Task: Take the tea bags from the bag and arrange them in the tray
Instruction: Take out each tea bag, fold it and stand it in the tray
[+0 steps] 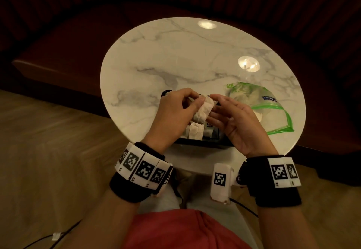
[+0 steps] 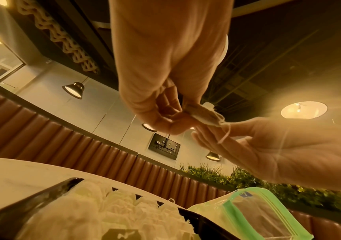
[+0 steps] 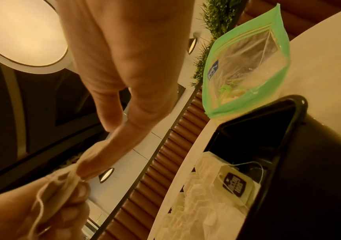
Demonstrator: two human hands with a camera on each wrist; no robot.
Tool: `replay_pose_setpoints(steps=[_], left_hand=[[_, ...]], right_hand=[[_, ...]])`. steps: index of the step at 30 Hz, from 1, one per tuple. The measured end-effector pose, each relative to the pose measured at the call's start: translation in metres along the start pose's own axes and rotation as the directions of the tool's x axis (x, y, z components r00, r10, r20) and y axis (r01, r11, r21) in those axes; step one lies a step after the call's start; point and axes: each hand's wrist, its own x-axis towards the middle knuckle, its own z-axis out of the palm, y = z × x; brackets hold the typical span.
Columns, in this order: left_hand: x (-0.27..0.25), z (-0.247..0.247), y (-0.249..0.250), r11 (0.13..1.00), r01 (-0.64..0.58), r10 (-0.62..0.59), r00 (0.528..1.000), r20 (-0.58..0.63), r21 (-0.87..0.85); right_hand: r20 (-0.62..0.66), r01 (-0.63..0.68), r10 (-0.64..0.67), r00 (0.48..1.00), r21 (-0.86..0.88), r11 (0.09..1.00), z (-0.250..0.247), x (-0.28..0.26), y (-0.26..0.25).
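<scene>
Tea bag [image 1: 202,110] above marble table [image 1: 175,57]

Black wristbands [image 1: 136,186] carrying white square-coded marker tags, red shirt [image 1: 181,231], pale trousers [image 1: 218,213].

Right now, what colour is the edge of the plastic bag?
Green, seen best in the right wrist view: plastic bag.

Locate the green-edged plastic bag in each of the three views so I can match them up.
Head: the plastic bag lies on the marble table, right of centre, beyond the right hand.
Left wrist: the bag is at the bottom right, below the right hand.
Right wrist: the bag is at the upper right, mouth open.
Shared landmark: the black tray, directly beside the bag in all views.
</scene>
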Motion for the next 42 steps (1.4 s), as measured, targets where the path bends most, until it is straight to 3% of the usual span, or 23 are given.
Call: replay_pose_setpoints(steps=[7,11,13,16,20,25,29,37,42], left_hand=[[0.000,0.000,0.000,1.000,-0.019,0.019,0.998,0.063,-0.010],[0.005,-0.008,-0.004,0.987,0.159,-0.159,0.985,0.068,0.005],[0.006,-0.013,-0.003,0.956,0.293,-0.287,0.948,0.140,-0.027],[0.004,-0.016,0.004,0.885,0.461,-0.418,0.851,0.317,-0.069],[0.000,-0.012,0.006,0.832,0.550,-0.463,0.763,0.450,-0.076],[-0.001,-0.007,0.006,0.742,0.650,-0.507,0.705,0.495,-0.166],[-0.001,-0.009,0.002,0.721,0.641,-0.460,0.727,0.510,-0.264],[-0.004,-0.014,-0.004,0.847,0.450,-0.266,0.818,0.510,-0.282],[-0.004,-0.012,-0.007,0.871,0.388,-0.209,0.849,0.486,-0.303]], right_hand=[[-0.015,0.138,-0.144,0.989,-0.207,0.969,0.003,-0.001,0.000],[-0.060,0.211,-0.239,0.969,-0.299,0.931,0.002,-0.001,-0.004],[-0.074,0.242,-0.277,0.958,-0.309,0.920,0.001,-0.001,-0.007],[-0.081,0.271,-0.306,0.948,-0.292,0.917,0.001,-0.003,-0.011],[-0.067,0.279,-0.308,0.949,-0.276,0.920,0.003,-0.005,-0.014],[-0.041,0.258,-0.280,0.959,-0.276,0.926,0.005,-0.007,-0.014],[-0.012,0.229,-0.241,0.970,-0.271,0.935,0.005,-0.006,-0.013],[0.009,0.194,-0.201,0.979,-0.318,0.928,0.002,-0.007,-0.016],[0.031,0.193,-0.196,0.980,-0.365,0.911,0.000,-0.009,-0.017]])
